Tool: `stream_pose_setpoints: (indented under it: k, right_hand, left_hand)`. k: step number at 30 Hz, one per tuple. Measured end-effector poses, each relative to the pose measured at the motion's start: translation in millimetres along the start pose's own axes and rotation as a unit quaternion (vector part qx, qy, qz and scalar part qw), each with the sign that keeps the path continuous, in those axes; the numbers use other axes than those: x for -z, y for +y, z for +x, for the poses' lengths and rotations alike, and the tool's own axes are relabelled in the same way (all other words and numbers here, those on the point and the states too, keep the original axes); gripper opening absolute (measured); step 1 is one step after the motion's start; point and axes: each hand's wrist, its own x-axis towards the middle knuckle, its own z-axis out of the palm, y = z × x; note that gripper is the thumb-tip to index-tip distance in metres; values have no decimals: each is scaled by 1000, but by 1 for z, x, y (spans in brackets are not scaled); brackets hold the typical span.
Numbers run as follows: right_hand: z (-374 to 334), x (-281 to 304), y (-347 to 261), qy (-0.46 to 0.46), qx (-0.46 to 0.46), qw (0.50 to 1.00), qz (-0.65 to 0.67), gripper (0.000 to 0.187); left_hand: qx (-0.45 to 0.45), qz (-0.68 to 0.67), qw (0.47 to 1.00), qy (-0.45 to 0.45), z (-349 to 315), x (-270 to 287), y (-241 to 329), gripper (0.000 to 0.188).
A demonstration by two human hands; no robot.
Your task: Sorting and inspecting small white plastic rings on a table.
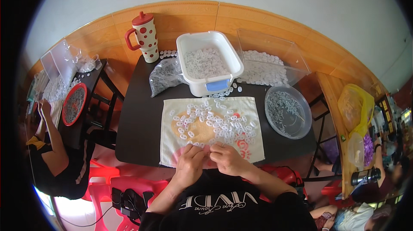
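My left hand (189, 164) and my right hand (226, 158) are close together over the near edge of a cream cloth (167, 121) on a dark table. Both have their fingers pinched; whatever lies between them is too small and covered to name. Small white oval plastic pieces with holes (232, 124) are scattered over the cloth just beyond my fingers. To the right, a round clear dish (300, 125) holds many thin grey metal pieces (282, 106), perhaps screws. Behind the cloth stands a white tub (195, 88) with a blue latch, partly filled with small translucent pieces (208, 62).
A clear bag of grey bits (163, 78) leans left of the tub, near a spotted tumbler (148, 37). More white ovals (264, 67) spill from a clear box (297, 54). Another person's arm (53, 132) is by a red tray (65, 112) at left. A wooden table (331, 97) stands right.
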Motion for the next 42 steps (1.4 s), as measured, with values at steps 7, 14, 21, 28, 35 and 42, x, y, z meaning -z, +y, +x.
stream_pose_setpoints:
  k: [7,14,21,28,35,42]
  right_hand:
    - [37,94,2,135,-45,990,-26,9]
    - [108,217,98,292,-111,939,-147,3]
    - [55,109,52,5,-184,983,4,4]
    - [14,79,4,3,-191,981,-33,10]
    - [16,28,-5,-65,-138,970,-189,22]
    - [11,19,-8,-26,-147,973,-174,22]
  left_hand:
    - [47,-38,997,57,-4,1,-1,27]
    - [21,-38,998,51,-6,0,-1,23]
    - [14,-46,997,62,-11,-1,-4,19]
    - [13,-73,996,54,-5,2,-4,14]
    - [35,-39,997,58,5,2,5,15]
    - [49,-15,997,64,12,8,9,17]
